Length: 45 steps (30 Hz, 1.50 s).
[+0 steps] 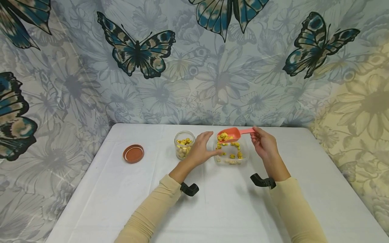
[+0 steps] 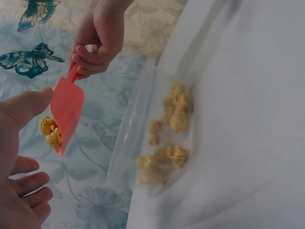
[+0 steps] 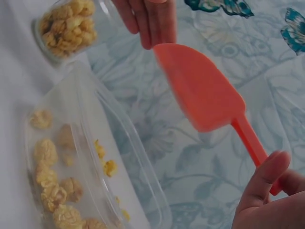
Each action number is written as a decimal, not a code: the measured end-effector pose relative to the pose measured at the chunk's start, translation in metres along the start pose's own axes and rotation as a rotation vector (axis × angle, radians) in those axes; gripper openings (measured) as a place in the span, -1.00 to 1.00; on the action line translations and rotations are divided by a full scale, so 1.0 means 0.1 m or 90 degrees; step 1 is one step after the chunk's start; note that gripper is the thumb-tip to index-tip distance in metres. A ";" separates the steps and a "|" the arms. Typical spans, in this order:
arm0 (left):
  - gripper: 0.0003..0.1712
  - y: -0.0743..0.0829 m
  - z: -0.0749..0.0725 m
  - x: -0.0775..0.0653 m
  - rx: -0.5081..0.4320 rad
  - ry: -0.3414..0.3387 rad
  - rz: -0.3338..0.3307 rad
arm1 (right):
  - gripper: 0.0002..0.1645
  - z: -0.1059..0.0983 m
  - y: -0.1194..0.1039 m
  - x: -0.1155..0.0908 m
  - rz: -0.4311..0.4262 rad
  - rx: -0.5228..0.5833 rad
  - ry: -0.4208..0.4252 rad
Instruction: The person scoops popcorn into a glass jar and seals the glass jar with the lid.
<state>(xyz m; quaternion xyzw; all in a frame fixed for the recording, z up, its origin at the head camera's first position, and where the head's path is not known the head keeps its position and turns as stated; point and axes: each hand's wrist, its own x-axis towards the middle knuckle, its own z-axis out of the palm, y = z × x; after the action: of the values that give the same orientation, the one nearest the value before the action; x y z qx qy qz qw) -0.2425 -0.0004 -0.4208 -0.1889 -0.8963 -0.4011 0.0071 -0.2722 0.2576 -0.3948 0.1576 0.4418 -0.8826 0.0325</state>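
Observation:
My right hand (image 1: pixel 265 143) pinches the handle of an orange-red scoop (image 1: pixel 235 134), held above a clear plastic container (image 1: pixel 245 158). Yellow popcorn (image 2: pixel 51 132) sits in the scoop's front end. More popcorn pieces (image 3: pixel 46 179) lie scattered over the container's bottom. My left hand (image 1: pixel 199 148) is held with fingers spread and thumb apart, between the container and a glass jar (image 1: pixel 179 153); nothing is in its grasp. In the left wrist view its thumb overlaps the scoop's edge. The jar, partly filled with popcorn, stands without a lid to the left of that hand.
A round brown lid (image 1: pixel 133 154) lies on the white-covered table (image 1: pixel 121 195), left of the jar. Behind the table's far edge hangs a cloth backdrop (image 1: pixel 194 87) with butterflies and flowers. Both wrists wear black straps (image 1: pixel 263 181).

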 end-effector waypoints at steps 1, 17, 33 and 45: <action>-0.05 0.01 -0.01 0.00 -0.003 0.002 0.002 | -0.82 0.01 0.00 0.00 -0.002 0.000 -0.002; 0.02 0.05 -0.20 0.02 -0.008 0.028 0.010 | -0.77 0.16 0.01 -0.01 -0.036 -0.006 -0.051; 0.00 -0.08 -0.44 0.03 0.032 0.081 -0.009 | -0.76 0.33 0.06 0.04 -0.027 -0.012 -0.088; 0.15 -0.23 -0.58 -0.06 0.045 0.049 -0.053 | -0.75 0.51 0.17 0.04 -0.044 -0.048 -0.108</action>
<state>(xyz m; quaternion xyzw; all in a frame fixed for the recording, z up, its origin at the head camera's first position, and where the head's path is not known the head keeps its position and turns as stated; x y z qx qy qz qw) -0.2524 -0.0579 -0.3988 -0.1354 -0.9160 -0.3764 0.0313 -0.2856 0.2075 -0.3812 0.0658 0.4753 -0.8762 0.0454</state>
